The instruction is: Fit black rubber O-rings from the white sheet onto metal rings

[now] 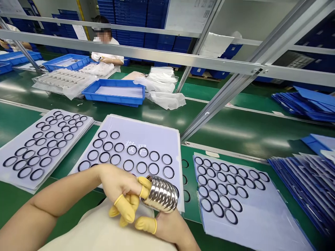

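Note:
A stack of shiny metal rings (162,195) lies on its side between my hands, in front of my body. My right hand (170,223) supports it from below and the right; its thumb wears a yellow finger cot, and its other fingers are hidden by the rings. From the left comes my left hand (117,183), with yellow cots on bent fingers. One of its fingertips presses at the stack's left end, where the exact grip is partly hidden. Just beyond lies a white sheet (157,134) with rows of dark-edged rings (141,167).
Ring-covered sheets lie left (18,139) and right (251,216). Blue trays (115,101) and plastic-wrapped packs (61,82) stand across the green bench (235,115). A metal frame (220,101) crosses in front. Blue sheets (300,188) are stacked right. Another person (115,52) sits opposite.

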`<state>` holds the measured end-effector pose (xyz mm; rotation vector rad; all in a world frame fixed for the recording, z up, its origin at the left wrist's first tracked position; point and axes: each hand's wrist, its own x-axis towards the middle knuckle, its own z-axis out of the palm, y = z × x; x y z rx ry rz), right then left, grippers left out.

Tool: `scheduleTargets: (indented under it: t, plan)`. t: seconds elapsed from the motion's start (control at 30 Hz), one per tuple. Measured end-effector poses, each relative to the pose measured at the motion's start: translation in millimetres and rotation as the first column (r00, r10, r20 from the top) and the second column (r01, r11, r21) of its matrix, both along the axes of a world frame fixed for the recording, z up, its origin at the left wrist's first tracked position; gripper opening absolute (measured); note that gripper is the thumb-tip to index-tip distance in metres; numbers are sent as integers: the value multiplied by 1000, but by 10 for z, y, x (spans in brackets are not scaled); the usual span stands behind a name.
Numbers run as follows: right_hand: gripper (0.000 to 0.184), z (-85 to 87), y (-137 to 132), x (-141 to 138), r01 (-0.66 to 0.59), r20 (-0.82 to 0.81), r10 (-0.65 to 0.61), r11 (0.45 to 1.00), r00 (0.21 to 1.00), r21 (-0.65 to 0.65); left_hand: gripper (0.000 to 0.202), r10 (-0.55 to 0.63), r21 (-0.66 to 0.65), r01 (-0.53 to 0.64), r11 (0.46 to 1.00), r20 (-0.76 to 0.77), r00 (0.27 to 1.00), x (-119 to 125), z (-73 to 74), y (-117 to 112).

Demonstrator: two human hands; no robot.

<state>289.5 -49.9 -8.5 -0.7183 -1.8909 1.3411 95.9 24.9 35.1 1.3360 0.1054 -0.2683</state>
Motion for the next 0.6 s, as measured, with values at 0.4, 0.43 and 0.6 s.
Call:
scheduleTargets:
  t: [0.4,0.43,0.6]
  plan:
    - [71,8,-84,47,146,-63,-153,983,986,-107,72,215,304,-250,919,144,966,-25,-135,-143]
    - [68,-4,-92,45,137,-58,-144,985,988,-106,73,264,286,-303,909,168,950,-8,-156,-157]
    - [73,19,-84,29,146,-40,-147,989,988,-36,54,537,114,-549,828,120,835,108,-230,-238]
